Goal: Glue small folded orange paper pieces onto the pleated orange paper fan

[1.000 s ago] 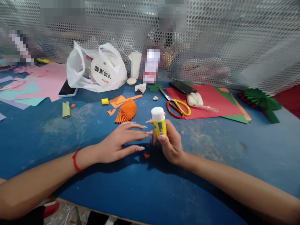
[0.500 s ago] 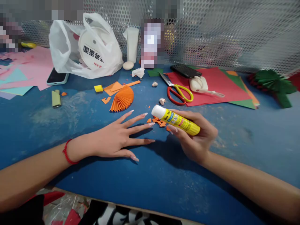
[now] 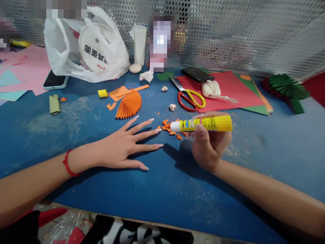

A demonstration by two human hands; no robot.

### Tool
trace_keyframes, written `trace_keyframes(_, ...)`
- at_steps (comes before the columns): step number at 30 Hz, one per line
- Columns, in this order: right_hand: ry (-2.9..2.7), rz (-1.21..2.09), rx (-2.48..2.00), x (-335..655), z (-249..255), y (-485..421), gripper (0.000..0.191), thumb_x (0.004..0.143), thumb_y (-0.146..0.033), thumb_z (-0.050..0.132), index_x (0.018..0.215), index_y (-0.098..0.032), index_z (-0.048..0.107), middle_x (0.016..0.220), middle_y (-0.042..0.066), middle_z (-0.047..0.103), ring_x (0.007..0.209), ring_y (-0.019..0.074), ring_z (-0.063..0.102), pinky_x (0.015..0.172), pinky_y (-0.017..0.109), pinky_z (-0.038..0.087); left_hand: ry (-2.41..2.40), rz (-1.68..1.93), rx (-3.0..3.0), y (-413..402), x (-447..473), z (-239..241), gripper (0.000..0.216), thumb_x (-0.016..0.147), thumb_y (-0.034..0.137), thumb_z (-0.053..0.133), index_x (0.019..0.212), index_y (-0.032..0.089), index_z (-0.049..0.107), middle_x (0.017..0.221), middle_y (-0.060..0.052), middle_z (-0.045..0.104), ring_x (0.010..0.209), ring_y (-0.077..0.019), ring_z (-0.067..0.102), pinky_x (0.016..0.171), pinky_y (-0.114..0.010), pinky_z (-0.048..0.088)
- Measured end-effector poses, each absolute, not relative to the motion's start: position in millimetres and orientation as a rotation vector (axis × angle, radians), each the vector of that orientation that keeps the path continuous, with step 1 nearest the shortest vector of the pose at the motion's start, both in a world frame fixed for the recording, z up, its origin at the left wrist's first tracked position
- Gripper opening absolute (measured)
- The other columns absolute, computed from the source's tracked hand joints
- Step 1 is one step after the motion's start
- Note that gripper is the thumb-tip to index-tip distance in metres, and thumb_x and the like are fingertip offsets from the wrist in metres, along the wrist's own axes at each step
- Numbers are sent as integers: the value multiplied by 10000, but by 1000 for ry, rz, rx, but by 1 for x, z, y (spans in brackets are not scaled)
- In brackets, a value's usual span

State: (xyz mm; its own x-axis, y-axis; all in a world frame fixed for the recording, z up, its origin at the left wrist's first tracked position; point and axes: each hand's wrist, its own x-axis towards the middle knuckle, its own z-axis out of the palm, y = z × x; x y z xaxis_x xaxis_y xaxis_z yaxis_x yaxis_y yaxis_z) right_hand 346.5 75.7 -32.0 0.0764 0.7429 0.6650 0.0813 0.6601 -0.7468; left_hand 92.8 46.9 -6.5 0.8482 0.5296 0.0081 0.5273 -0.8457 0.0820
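Observation:
My left hand (image 3: pixel 122 145) lies over the blue table (image 3: pixel 157 196) with its fingers spread and nothing in them. In my right hand (image 3: pixel 210 145) is a yellow glue stick (image 3: pixel 203 123), held nearly level above the table. Its white end points left. Small orange paper scraps (image 3: pixel 167 126) lie beneath that end, beside my left fingertips. Just beyond my left hand rests a pleated orange paper fan (image 3: pixel 130 104), touching or close to an orange paper strip (image 3: pixel 134 90). A small yellow cap (image 3: pixel 102 93) sits to the left of these orange pieces.
Scissors (image 3: pixel 189 98) with red and yellow handles lie by red paper (image 3: pixel 231 89). At the back are a white plastic bag (image 3: pixel 61 51), a white tube (image 3: pixel 140 45) and a black phone (image 3: pixel 198 75). A green lighter (image 3: pixel 54 104) lies left; a green pleated piece (image 3: pixel 286 86) right.
My right hand has turned the glue stick from a slant to nearly level, its yellow end rising and its white end lowering. My left hand stays spread. The whole view has shifted slightly.

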Motion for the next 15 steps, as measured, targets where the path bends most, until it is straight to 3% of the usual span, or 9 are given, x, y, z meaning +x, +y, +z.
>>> trace_keyframes(5,-1456,555,-707,345,-31,73,175,912,-414,630,965,-250,595,891,9,556,616,130,561,532,304,501,872,95,2958,44,94,-7,636,936,592,489,1511,384,314,1640,-45,202,1516,-388,125,1167,-677,147)
trace_keyframes(10,-1459,564,-650,343,-31,76,138,931,-408,604,985,-281,605,885,37,555,689,174,560,543,332,503,922,151,3048,41,90,-7,681,932,607,482,1533,396,242,1654,-5,142,1520,-389,82,1184,-632,81)
trace_keyframes(15,-1494,592,-547,339,-31,83,127,953,-387,562,1004,-274,591,865,48,556,792,215,590,641,387,541,960,383,3082,38,84,-5,592,960,549,476,1499,329,370,1616,-9,292,1508,-312,185,1223,-540,13)
